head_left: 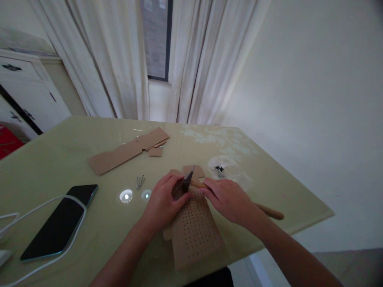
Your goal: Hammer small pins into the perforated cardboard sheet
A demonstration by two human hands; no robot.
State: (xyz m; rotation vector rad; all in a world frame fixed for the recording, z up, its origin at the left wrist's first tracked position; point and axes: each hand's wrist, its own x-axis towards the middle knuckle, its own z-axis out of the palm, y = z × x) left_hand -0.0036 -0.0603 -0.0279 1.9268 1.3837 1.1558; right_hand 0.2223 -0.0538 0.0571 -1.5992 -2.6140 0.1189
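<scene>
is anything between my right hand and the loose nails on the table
Yes. The hammer head and, beyond it, your left hand lie between your right hand and the nails. Nothing visible stands between the left hand and the nails.

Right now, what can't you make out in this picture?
In the head view:
Middle of the hammer handle: hidden by the right hand.
Part of the dotted board: covered by the left hand.
Dark bits by the clear plastic: too small and blurred.
Red object: cut off by the left edge.
</scene>
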